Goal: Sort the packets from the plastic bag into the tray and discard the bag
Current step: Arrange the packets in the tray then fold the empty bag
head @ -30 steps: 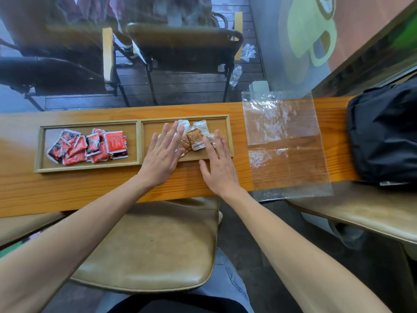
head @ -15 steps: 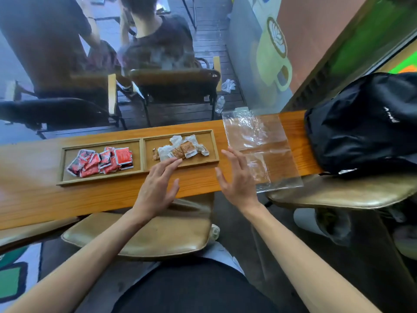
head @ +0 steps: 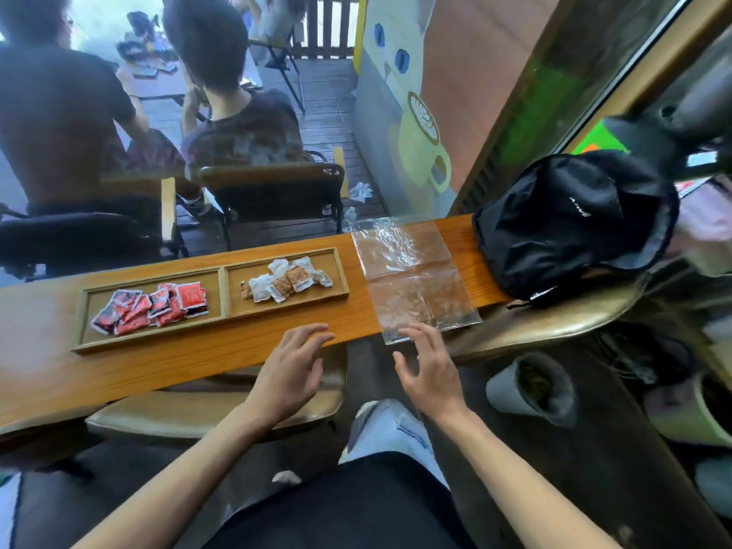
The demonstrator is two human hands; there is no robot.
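Observation:
A wooden two-compartment tray lies on the narrow wooden counter. Its left compartment holds several red packets; its right compartment holds several white-and-brown packets. To the right of the tray a clear plastic bag lies flat and looks empty, its near edge hanging over the counter's front. My right hand hovers open just below that near edge, fingertips close to it. My left hand is open at the counter's front edge, fingers resting over the edge.
A black backpack sits on the counter's right end, beside the bag. Padded stools stand below the counter. A grey pot with a plant is on the floor at right. Behind the glass, people sit on chairs.
Both hands have pulled back from the tray's right compartment toward me. My right hand moved right, to the near edge of the plastic bag. The view tilted up.

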